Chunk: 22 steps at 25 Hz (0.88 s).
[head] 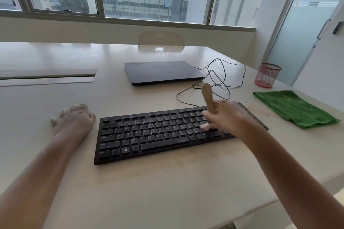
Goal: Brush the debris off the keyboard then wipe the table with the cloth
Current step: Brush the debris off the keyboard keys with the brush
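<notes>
Head view: a black keyboard (163,134) lies near the table's (167,191) front edge, long axis left to right. The right hand (226,117) grips a wooden-handled brush (208,96) over its right-end keys. The left hand (74,119) rests flat, fingers spread, beside its left end. A green cloth (296,108) lies by the right edge, nearer the right hand.

We see an office: a long pale bench (74,154) with a closed laptop (163,72), a keyboard (149,135), chairs (161,41) beyond, a frosted glass door (305,24), and tower-block windows (152,0).
</notes>
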Each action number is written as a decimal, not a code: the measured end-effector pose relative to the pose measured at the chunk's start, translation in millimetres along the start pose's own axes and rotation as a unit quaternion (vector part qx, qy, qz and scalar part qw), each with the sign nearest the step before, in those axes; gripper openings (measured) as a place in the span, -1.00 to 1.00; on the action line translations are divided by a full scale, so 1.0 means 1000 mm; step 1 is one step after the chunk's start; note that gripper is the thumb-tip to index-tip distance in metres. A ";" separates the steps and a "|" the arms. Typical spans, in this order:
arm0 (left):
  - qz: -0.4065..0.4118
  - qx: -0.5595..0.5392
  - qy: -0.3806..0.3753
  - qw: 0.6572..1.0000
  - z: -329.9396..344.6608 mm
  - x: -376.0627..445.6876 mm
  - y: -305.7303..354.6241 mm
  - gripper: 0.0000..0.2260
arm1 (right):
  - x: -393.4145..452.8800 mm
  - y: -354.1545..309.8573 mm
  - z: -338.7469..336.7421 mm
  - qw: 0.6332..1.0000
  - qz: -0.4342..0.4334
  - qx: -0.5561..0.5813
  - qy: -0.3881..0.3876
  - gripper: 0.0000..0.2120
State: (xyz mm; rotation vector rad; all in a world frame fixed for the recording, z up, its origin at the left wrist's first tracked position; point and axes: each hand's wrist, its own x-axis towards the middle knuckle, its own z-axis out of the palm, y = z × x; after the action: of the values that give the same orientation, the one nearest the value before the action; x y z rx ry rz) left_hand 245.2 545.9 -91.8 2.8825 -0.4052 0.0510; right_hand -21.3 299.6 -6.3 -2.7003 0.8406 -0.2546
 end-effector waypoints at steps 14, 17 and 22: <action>-0.002 -0.002 -0.009 1.000 0.000 0.003 0.000 -0.64 | 0.013 0.004 0.002 0.970 -0.007 0.243 -0.016 -0.88; 0.002 -0.002 -0.008 1.000 0.001 0.003 0.000 -0.65 | 0.008 0.002 0.008 0.975 -0.018 0.211 -0.071 -0.85; -0.001 -0.001 -0.010 1.000 0.002 0.005 -0.002 -0.63 | -0.001 -0.015 -0.010 0.970 -0.027 0.240 0.007 -0.85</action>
State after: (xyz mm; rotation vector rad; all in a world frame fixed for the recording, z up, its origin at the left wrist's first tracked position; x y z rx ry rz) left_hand 250.4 545.6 -93.8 2.8842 -0.4047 0.0217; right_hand -17.1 309.6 7.6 -2.2687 0.6122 -0.4289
